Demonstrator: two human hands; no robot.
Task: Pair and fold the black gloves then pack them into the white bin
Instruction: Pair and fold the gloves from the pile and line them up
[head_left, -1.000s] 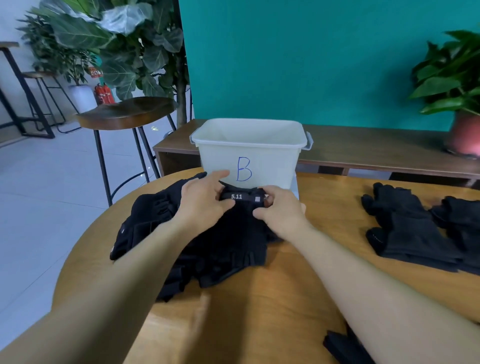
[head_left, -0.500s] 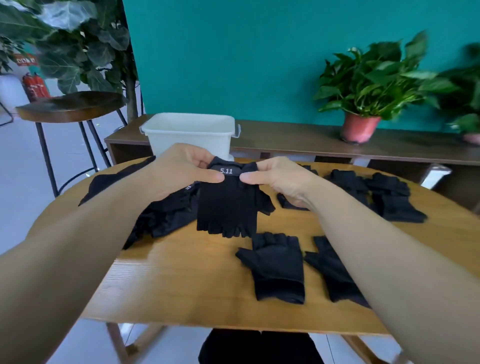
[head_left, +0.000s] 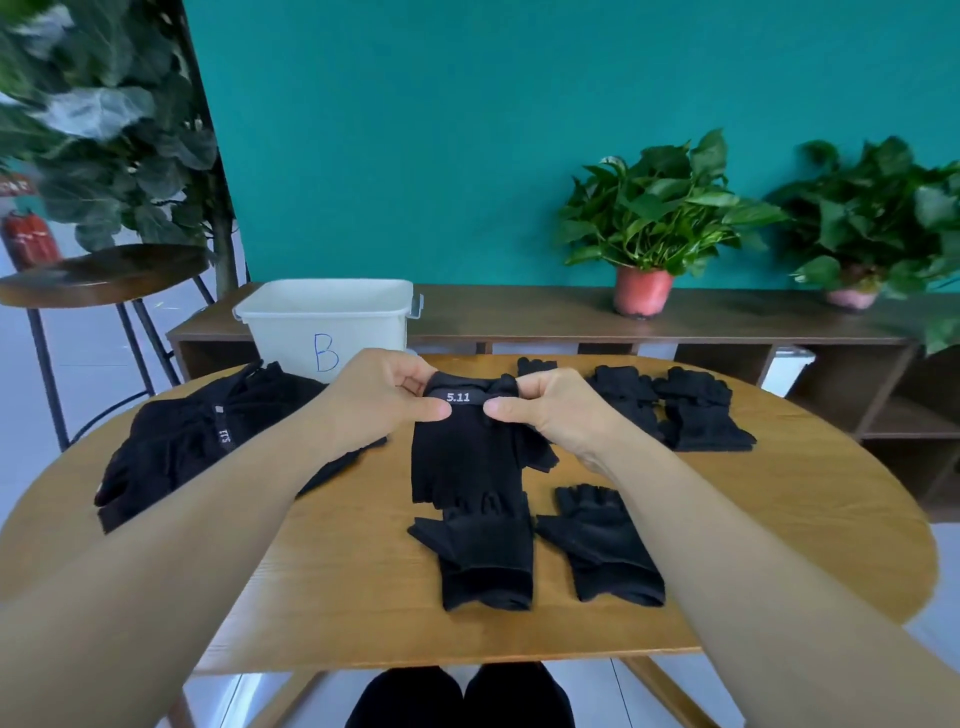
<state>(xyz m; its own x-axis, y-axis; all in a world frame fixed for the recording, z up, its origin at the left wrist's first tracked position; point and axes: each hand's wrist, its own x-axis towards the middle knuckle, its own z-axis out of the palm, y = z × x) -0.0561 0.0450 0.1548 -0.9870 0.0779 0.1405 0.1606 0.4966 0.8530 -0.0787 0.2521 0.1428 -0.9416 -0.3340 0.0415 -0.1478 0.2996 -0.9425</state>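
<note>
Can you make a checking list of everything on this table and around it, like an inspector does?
Surface: round wooden table.
Job's things: held glove, marked 5.11; glove pile at left; front gloves, two lying flat; far gloves at right; white bin, marked B, at the far side.
Clutter: nothing seen.
Grips: left grip and right grip both pinch the held glove's cuff.
Cables: nothing seen.
Surroundings: stool, potted plants on a low shelf, teal wall.

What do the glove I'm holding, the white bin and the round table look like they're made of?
Glove: soft matte black fabric, likely knit or fleece; it hangs limp.
White bin: probably plastic; smooth moulded walls, faint sheen.
Table: wood or veneer; visible grain, satin reflections.
</note>
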